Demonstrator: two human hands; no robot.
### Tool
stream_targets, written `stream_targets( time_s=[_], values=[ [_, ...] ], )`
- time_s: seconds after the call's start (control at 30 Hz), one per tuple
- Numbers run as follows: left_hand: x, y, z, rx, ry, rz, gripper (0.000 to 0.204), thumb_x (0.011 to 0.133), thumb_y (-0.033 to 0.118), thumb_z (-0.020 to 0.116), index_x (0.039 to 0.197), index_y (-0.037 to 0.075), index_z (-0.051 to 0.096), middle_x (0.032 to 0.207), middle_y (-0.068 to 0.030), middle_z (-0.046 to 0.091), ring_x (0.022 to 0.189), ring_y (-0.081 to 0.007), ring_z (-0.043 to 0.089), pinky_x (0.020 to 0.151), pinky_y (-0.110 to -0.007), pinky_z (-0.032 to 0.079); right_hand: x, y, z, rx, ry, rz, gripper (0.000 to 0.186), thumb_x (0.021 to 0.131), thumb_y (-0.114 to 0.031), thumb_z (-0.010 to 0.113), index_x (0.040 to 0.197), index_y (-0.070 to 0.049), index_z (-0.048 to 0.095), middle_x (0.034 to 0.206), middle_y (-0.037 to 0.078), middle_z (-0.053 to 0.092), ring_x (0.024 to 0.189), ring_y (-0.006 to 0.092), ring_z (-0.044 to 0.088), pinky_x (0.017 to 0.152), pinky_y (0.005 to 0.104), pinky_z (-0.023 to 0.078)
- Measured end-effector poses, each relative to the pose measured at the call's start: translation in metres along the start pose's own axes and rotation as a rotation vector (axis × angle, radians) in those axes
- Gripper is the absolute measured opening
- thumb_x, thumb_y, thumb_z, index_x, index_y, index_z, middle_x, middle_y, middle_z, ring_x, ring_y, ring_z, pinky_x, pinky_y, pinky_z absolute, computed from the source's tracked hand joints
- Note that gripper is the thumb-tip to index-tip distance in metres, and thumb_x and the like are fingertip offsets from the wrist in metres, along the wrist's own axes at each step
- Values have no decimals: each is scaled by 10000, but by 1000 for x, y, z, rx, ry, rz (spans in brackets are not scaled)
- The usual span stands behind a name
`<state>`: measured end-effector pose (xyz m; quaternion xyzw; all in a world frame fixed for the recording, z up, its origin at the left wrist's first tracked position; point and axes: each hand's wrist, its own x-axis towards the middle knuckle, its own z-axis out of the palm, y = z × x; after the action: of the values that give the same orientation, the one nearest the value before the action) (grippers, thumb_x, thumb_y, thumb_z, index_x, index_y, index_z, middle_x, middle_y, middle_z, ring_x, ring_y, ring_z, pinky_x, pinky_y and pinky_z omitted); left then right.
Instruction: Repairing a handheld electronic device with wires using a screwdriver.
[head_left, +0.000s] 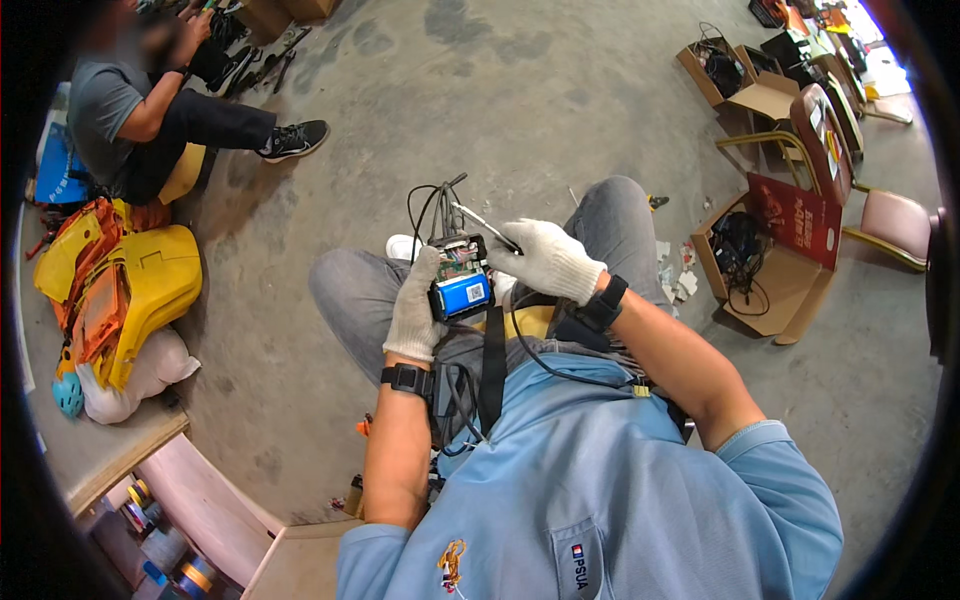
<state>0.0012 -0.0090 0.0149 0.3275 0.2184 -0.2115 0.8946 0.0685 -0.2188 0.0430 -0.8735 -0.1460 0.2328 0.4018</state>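
Observation:
My left hand (pixel 416 300), in a white knit glove, grips the left side of an open black electronic housing (pixel 446 247). Inside it are a green circuit board (pixel 459 260) and a blue battery pack (pixel 461 295). Black cables (pixel 440 205) rise from its top in loops. My right hand (pixel 545 255), also gloved, is at the housing's upper right, its fingers closed round a slim tool (pixel 478 219) with a whitish shaft, pointing up and left; I cannot make out its exact kind. Another black cable (pixel 540 362) runs from below my right hand across my lap.
A person (pixel 135 120) sits at upper left. Yellow and orange plastic panels (pixel 130 280), a white sack (pixel 140 375) and a blue helmet (pixel 68 395) lie left. Right are cardboard boxes of cables (pixel 805 305), chairs (pixel 895 225) and scraps (pixel 685 280) on the concrete floor (pixel 450 110).

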Motion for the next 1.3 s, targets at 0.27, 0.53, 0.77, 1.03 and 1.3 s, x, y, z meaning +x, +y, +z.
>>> stream_targets(
  time_s=[0.27,0.53,0.77,1.03,1.3],
  values=[
    [-3,1,2,-20,21,-23,607,991,480,668,1315,-26,587,1153,-189,712,976,-305,745,833,-433,655,-2,8,-1,-106,-86,-8,269,920,-273,674,948,-8,711,982,222,683,934,415,679,812,459,540],
    [-3,1,1,9,68,-20,555,1008,447,659,1303,-19,601,1139,-173,711,969,-287,744,822,-421,655,-6,3,11,-85,49,-65,279,912,-297,680,944,-21,706,948,222,652,924,424,666,820,503,529],
    [-3,-1,-1,62,44,-35,543,1007,480,657,1285,14,635,1134,-97,705,956,-173,713,807,-313,617,-1,-6,18,-191,-6,33,279,927,-281,653,933,-5,696,967,222,662,941,431,667,824,503,533],
    [-4,0,-2,129,0,-37,559,1001,491,664,1299,19,631,1121,-67,693,946,-137,692,795,-278,592,2,-13,23,-166,-7,114,300,924,-291,650,944,4,701,961,243,682,943,438,676,828,503,536],
    [-4,-1,1,109,-38,-9,579,1002,483,666,1333,10,614,1133,-63,687,957,-130,685,798,-273,585,2,-16,22,-121,-53,164,343,913,-318,635,908,19,699,895,271,687,904,453,679,804,519,528]
  ],
)
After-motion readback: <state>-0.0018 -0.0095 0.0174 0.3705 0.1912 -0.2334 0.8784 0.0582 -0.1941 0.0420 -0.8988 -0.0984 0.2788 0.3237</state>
